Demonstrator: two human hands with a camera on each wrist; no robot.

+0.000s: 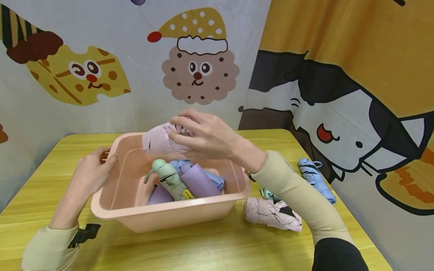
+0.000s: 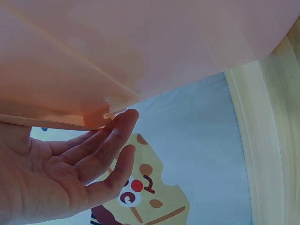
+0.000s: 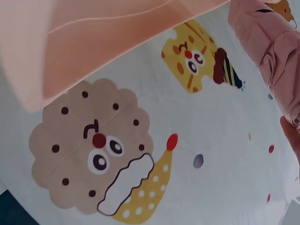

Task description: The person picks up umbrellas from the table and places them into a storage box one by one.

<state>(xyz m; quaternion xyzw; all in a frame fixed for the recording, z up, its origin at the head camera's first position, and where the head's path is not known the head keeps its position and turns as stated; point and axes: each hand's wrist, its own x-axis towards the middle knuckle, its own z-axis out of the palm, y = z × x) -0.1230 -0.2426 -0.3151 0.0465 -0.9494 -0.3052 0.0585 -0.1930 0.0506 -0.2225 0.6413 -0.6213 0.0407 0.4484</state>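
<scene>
Over the back of a peach plastic basin (image 1: 179, 216), my right hand (image 1: 207, 137) grips a rolled pale pink umbrella (image 1: 159, 140) by one end. The umbrella (image 3: 274, 56) lies nearly level in the head view and crosses the top right corner of the right wrist view. My left hand (image 1: 89, 171) holds the basin's left rim, thumb on top and fingers (image 2: 105, 157) beneath it on the outside. Inside the basin are a mint green folded umbrella (image 1: 172, 181), a purple one (image 1: 200, 181) and a blue one (image 1: 218, 180), partly covering each other.
Right of the basin on the wooden table (image 1: 217, 248) lies another pink folded umbrella (image 1: 266, 212). A blue striped umbrella (image 1: 313, 177) is near the right edge. A teal item (image 1: 267, 194) is partly hidden by my right sleeve. A cartoon-printed curtain (image 1: 135, 113) hangs behind the table.
</scene>
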